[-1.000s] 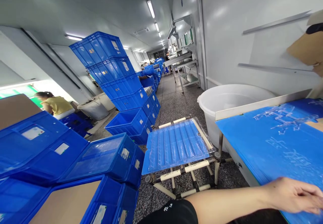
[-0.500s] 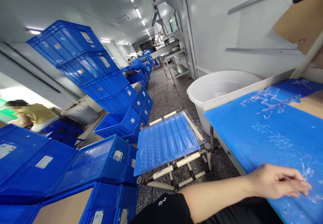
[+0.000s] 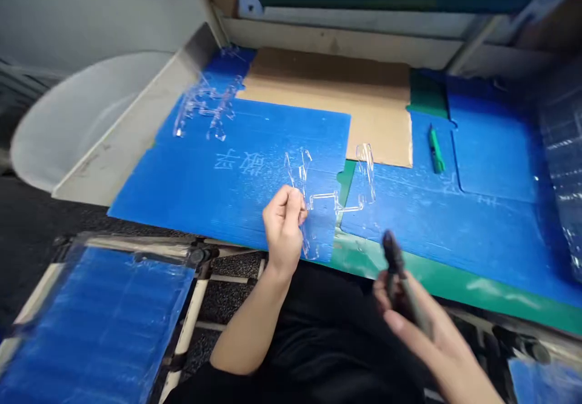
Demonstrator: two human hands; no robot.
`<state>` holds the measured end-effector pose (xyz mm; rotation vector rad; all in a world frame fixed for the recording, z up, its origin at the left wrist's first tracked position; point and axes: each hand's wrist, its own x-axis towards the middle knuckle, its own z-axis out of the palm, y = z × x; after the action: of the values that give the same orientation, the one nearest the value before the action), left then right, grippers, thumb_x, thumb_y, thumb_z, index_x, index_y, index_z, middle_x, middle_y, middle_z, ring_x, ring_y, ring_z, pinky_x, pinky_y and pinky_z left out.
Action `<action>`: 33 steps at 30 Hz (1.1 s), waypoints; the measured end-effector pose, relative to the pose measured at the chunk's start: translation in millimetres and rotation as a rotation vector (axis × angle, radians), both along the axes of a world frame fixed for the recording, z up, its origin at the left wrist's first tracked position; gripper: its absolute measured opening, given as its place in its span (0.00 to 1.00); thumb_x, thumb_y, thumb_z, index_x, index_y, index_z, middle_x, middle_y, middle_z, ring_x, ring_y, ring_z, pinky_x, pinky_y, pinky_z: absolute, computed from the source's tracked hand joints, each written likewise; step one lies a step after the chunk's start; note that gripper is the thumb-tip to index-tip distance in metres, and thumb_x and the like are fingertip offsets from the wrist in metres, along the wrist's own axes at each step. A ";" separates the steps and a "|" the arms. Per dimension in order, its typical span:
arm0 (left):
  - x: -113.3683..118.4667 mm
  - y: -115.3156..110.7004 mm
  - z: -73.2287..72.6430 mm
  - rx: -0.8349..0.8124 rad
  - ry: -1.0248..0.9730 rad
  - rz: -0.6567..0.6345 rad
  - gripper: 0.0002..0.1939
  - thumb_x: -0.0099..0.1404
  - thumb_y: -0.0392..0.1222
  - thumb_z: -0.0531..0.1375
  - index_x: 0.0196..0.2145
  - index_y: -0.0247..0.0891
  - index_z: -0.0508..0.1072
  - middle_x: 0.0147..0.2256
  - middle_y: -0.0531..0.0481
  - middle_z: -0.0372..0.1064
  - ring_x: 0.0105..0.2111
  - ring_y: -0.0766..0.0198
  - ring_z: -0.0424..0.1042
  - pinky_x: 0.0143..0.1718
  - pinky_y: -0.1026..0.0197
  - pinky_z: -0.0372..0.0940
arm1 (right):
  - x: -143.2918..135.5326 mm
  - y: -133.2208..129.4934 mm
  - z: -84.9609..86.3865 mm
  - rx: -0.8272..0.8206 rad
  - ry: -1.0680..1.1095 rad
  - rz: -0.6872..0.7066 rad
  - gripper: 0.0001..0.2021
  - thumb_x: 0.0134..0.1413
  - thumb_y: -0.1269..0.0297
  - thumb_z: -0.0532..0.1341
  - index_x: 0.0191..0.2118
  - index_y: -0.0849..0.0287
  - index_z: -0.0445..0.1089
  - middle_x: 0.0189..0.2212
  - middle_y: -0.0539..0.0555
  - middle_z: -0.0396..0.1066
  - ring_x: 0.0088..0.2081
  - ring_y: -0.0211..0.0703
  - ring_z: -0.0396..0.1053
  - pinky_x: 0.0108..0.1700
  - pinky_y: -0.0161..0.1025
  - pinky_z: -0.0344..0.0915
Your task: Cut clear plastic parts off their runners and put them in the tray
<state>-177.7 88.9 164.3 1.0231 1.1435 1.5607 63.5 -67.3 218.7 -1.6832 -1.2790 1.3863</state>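
Note:
My left hand (image 3: 285, 228) is closed in a pinch on a clear plastic moulded sprue (image 3: 350, 208), whose thin bars and end pieces stretch to the right over the worktable. In my right hand (image 3: 430, 334) is a pair of pliers (image 3: 394, 257) with dark jaws pointing up and away; motion blurs them. The jaws are apart from the sprue. Farther back on the left, more clear plastic sprues (image 3: 207, 105) lie on a blue plastic sheet (image 3: 264, 125).
A cardboard sheet (image 3: 327, 76) lies along the back, with a green utility knife (image 3: 436, 149) to its right. Left of the table's raised edge (image 3: 122, 119) stands a white tub (image 3: 82, 113). A low pipe-frame stand (image 3: 186, 325) bears a clear tray over blue sheet (image 3: 100, 319).
My view has swung from the aisle and stacked blue crates to the worktable. The sprue in my left hand and the pliers in my right hand are now plainly in sight.

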 end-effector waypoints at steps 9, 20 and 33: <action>39.0 -28.6 1.3 -0.024 -0.012 -0.033 0.25 0.80 0.54 0.58 0.28 0.39 0.58 0.27 0.55 0.50 0.28 0.65 0.50 0.30 0.61 0.51 | -50.4 12.9 -24.3 -0.215 0.216 0.202 0.22 0.73 0.40 0.60 0.60 0.49 0.70 0.52 0.57 0.75 0.57 0.56 0.75 0.66 0.56 0.70; 42.7 -38.0 -10.4 -0.003 0.006 -0.036 0.25 0.80 0.53 0.59 0.27 0.40 0.61 0.26 0.55 0.53 0.27 0.66 0.54 0.30 0.61 0.54 | -45.5 16.3 -30.3 -0.191 0.239 0.267 0.16 0.75 0.47 0.60 0.57 0.50 0.68 0.47 0.54 0.74 0.51 0.50 0.74 0.57 0.47 0.72; 44.3 -39.2 -7.6 0.053 0.156 -0.029 0.25 0.81 0.51 0.57 0.27 0.39 0.60 0.25 0.55 0.52 0.26 0.66 0.54 0.28 0.60 0.52 | -65.6 24.7 -34.6 0.399 0.458 0.052 0.05 0.76 0.62 0.59 0.53 0.49 0.65 0.57 0.58 0.74 0.34 0.43 0.70 0.43 0.48 0.69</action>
<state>-133.5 49.7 156.8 1.2091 1.1929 1.5166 -2.0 -42.6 184.1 -1.0018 -1.2313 1.3369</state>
